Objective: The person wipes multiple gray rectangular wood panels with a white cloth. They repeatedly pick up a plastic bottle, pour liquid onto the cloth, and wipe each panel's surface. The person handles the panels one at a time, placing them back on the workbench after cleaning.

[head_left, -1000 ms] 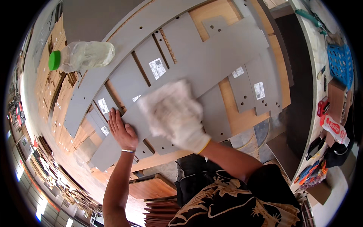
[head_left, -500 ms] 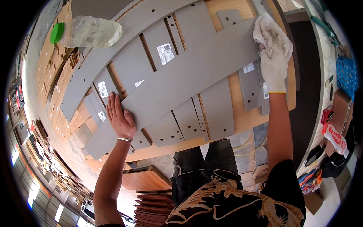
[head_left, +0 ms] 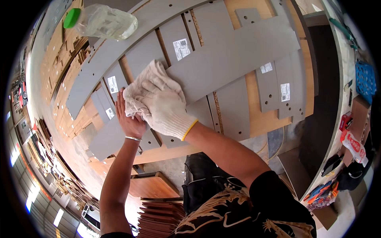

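A long grey panel lies slantwise across several other grey boards. My left hand, bare with a bangle at the wrist, presses flat on it near its left end, fingers stretched out. My right hand wears a white knit glove with a yellow cuff. Under its fingers is a bunched white rag, gripped against the panel. The rag touches my left hand and covers part of its fingers and thumb.
A clear jar with a green lid lies beyond the boards at upper left. Several boards bear white labels. To the right are a blue basket and a bench edge. Reddish-brown slats are stacked below.
My right hand has swept the rag from the panel's far right end leftward to my left hand. My left hand stays in nearly the same place. The view has shifted slightly.
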A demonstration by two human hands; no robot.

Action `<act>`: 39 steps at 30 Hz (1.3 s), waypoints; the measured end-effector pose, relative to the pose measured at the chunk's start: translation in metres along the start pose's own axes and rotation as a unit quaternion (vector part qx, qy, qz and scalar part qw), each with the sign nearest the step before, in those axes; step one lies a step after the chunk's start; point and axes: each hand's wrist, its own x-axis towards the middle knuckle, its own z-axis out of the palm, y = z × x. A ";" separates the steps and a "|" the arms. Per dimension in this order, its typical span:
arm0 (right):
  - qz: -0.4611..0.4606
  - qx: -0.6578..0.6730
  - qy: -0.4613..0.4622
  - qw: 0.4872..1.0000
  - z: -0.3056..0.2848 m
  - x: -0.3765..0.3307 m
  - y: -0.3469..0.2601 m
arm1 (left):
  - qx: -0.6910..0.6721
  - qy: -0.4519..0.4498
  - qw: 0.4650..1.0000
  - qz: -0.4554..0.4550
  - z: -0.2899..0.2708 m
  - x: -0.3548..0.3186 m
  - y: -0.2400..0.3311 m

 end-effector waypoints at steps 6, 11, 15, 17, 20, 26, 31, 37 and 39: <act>0.403 0.687 0.015 0.605 -0.077 -0.070 0.005 | -0.054 -0.004 0.998 -0.045 -0.001 0.001 0.000; 0.396 0.743 0.198 0.502 -0.146 -0.142 0.037 | -0.128 0.029 0.988 -0.078 -0.009 0.006 0.006; 0.304 0.750 0.241 0.536 -0.173 -0.178 0.045 | -0.102 0.047 0.991 -0.074 -0.006 -0.001 0.009; 0.279 0.745 0.256 0.549 -0.164 -0.195 0.060 | -0.097 0.043 0.991 -0.076 -0.006 -0.004 0.027; 0.272 0.713 0.261 0.591 -0.142 -0.197 0.058 | -0.073 -0.009 0.996 -0.056 -0.014 -0.011 0.067; 0.340 0.784 0.244 0.457 -0.116 -0.199 0.026 | -0.158 -0.095 0.983 -0.025 -0.030 -0.046 0.138; 0.379 0.752 0.246 0.480 -0.112 -0.219 0.024 | -0.167 -0.094 0.981 -0.030 -0.030 -0.033 0.150; 0.406 0.723 0.217 0.515 -0.133 -0.223 0.005 | -0.124 -0.066 0.989 -0.053 -0.013 0.032 0.128; 0.412 0.719 0.214 0.517 -0.138 -0.220 -0.006 | -0.097 -0.078 0.990 -0.057 -0.011 0.040 0.122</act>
